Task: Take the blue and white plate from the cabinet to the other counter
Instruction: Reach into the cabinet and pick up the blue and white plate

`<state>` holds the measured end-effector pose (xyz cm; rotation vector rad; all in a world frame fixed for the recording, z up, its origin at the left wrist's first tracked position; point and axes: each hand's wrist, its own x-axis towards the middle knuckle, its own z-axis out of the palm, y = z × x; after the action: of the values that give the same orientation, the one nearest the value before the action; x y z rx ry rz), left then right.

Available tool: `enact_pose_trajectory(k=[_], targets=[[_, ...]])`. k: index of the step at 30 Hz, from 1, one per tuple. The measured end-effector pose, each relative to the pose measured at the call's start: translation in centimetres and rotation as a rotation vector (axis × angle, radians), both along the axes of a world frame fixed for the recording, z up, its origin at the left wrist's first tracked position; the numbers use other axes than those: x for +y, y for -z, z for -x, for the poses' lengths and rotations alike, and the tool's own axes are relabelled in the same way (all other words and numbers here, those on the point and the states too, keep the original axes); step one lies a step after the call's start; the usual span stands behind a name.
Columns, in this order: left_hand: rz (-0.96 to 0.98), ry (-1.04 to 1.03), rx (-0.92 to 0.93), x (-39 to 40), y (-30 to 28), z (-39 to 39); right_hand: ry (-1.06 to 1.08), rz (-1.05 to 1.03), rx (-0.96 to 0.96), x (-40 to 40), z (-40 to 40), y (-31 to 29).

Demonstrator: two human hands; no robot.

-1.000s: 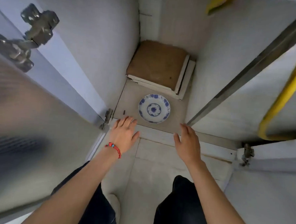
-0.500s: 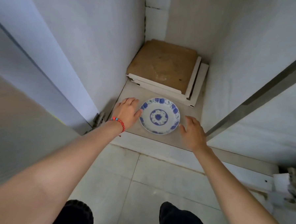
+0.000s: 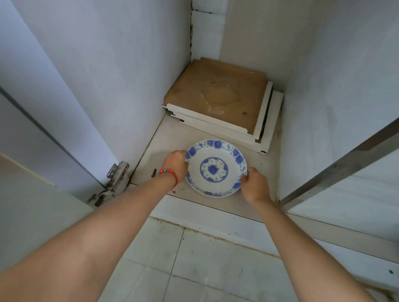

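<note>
Fingers of both hands hidden beneath the plate (image 3: 216,169) rim.

The plate (image 3: 215,168) is patterned in white with blue flowers around its rim and a blue medallion at its centre. Behind the plate, white-edged boards (image 3: 222,99) are topped in brown. A red bead bracelet (image 3: 171,174) is worn left of the plate.

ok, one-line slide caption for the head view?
Both hands, left hand and right hand, grip opposite rims of the blue and white plate on the cabinet floor.

Glossy glazed ceramic plate (image 3: 215,168); matt brown board (image 3: 217,95); metal hinge (image 3: 117,176).
</note>
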<state>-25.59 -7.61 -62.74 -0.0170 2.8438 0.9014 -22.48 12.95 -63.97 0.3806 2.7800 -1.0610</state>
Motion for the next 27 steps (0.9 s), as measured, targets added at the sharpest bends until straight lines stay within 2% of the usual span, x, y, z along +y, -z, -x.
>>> enact_pose_trajectory(k=[6, 10, 16, 27], targets=[[-0.146, -0.122, -0.003, -0.2, 0.6, 0.1, 0.043, 0.013, 0.043, -0.1, -0.2, 0.4], [-0.341, -0.237, 0.048, -0.1, 0.4, -1.7, 0.087, 0.034, 0.145, -0.3, -1.9, 0.3], [-0.628, -0.504, 0.000, 0.1, -2.1, -5.9, 0.113, 0.052, 0.206, -0.9, -6.3, -1.7], [-0.586, -0.656, -0.116, -2.2, -11.2, -16.6, 0.030, 0.077, 0.159, -2.7, -15.8, -11.5]])
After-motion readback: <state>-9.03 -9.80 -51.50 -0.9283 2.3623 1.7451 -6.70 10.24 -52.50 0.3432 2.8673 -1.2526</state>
